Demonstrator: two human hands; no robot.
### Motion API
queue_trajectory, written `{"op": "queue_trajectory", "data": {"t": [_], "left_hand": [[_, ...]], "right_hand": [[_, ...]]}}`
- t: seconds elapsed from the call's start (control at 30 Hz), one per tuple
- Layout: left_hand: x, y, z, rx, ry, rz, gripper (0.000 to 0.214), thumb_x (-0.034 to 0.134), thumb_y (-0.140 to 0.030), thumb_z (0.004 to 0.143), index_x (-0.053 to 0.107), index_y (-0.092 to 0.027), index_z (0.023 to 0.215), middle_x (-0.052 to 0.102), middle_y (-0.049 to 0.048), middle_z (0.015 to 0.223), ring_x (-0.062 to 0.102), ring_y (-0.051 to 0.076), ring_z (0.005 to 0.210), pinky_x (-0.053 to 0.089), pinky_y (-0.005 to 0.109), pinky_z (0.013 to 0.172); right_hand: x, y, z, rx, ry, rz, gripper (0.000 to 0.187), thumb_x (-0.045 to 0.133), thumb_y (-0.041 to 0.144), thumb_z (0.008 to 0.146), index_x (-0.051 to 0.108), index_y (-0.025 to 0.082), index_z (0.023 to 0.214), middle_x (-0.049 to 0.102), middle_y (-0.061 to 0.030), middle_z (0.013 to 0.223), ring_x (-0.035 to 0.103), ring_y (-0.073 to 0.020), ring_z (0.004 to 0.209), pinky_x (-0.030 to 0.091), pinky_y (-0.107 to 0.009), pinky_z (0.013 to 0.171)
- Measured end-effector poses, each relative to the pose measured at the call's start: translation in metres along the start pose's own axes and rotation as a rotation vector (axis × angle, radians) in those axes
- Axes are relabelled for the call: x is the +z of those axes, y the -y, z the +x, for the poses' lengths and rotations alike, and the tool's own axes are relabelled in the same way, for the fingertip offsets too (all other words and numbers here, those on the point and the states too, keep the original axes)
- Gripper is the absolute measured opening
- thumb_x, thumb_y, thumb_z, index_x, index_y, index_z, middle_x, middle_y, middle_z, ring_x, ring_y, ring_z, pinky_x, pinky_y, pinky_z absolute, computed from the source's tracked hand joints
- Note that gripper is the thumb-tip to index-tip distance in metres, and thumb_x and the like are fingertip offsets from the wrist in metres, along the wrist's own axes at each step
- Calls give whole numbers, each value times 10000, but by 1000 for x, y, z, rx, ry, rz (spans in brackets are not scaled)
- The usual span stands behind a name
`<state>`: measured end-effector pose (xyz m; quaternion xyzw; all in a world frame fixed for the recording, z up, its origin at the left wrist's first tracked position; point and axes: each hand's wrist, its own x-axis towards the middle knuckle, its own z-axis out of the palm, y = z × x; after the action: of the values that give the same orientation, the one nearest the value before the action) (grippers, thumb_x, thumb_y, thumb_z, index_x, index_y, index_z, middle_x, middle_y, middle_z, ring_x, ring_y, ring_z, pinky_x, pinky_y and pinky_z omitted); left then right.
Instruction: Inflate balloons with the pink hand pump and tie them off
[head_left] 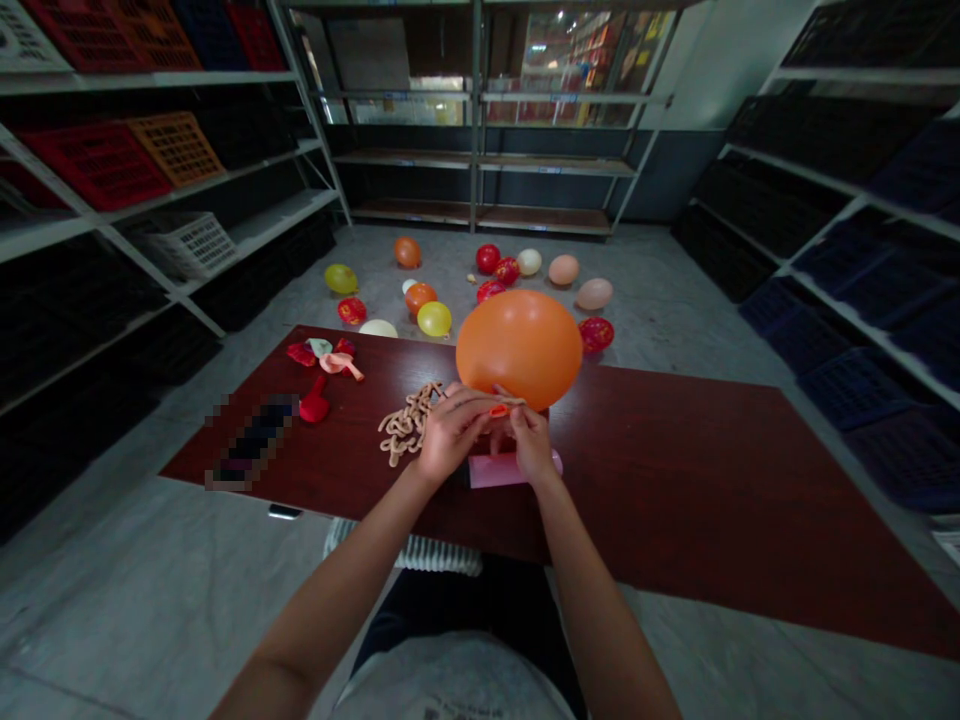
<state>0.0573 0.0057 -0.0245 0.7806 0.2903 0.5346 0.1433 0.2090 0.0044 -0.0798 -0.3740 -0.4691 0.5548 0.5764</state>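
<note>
A large inflated orange balloon stands over the table, its neck toward me. At that neck, the fingers of my left hand are closed, with the orange mouth of the balloon showing between the hands. My right hand pinches at the same spot, where a short piece of tan cord also shows. Below my hands a pink cylinder lies on its side, partly covered by the right hand. Just left of my left hand sits a loose heap of tan cords.
The dark red table carries uninflated balloons, a red balloon and a blurred dark object at left. Several inflated balloons, including a yellow balloon, lie on the floor beyond. Shelves with crates flank both sides.
</note>
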Motion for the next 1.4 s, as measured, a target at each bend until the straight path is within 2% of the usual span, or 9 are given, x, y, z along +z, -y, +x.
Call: {"op": "queue_trajectory", "data": {"t": [0.23,0.37,0.5,0.7,0.8,0.9,1.1,1.23,1.4], "left_hand": [[-4,8,-1,162,121,117,208,572,-182,951,705,-173,1112,712,94,1036,618,202,949,502,332,837],[2,7,3,90,61,9,169,606,-166,930,728,-182,1046,721,82,981,628,198,909,489,351,835],[12,5,6,-148,-76,-205,102,678,-182,880,772,-194,918,730,68,878,642,191,851,492,338,801],[23,2,12,-730,-264,-590,150,807,-289,747,791,-161,825,752,79,867,679,195,839,505,308,812],[26,-1,17,-930,-392,-822,203,857,-285,668,792,-146,801,756,73,842,678,165,808,502,270,811],[29,-3,21,-1039,-478,-1002,237,882,-257,612,787,-127,785,756,76,841,668,130,754,503,229,751],[38,-9,23,-1042,-623,-1061,215,883,-222,600,770,-120,752,750,58,798,652,108,675,499,200,650],[42,-10,23,-1019,-686,-1093,188,880,-191,588,763,-126,721,757,64,832,679,129,744,513,225,739],[46,5,10,-1007,-625,-1038,235,882,-245,602,776,-117,768,752,74,828,671,137,766,492,233,741]], "right_hand": [[6,6,0,34,-26,189,571,662,665,757,683,209,1101,549,58,491,379,-60,312,139,-189,302],[4,9,0,2,-34,317,386,726,572,752,700,255,970,407,111,422,246,-37,330,155,-208,374],[-1,10,-1,-15,4,367,320,714,583,755,656,277,829,365,99,443,283,-69,408,259,-234,452],[-5,18,-3,-2,76,317,355,710,575,763,597,243,709,516,43,572,418,-99,501,327,-265,506],[-4,27,-1,-26,156,104,324,665,519,821,619,222,701,605,3,672,521,-126,594,408,-287,589],[1,35,1,-95,114,-332,297,570,472,893,630,221,745,637,-7,710,589,-152,663,448,-291,651],[21,34,-6,-337,-27,-1022,271,454,364,957,666,196,938,720,-87,885,662,-212,810,474,-318,771],[21,26,-3,-391,-25,-1234,294,505,375,937,663,164,1067,719,-140,992,663,-256,896,480,-352,826],[5,9,12,-333,99,-1139,193,525,287,921,676,185,986,718,-117,986,649,-249,958,465,-348,874]]}}
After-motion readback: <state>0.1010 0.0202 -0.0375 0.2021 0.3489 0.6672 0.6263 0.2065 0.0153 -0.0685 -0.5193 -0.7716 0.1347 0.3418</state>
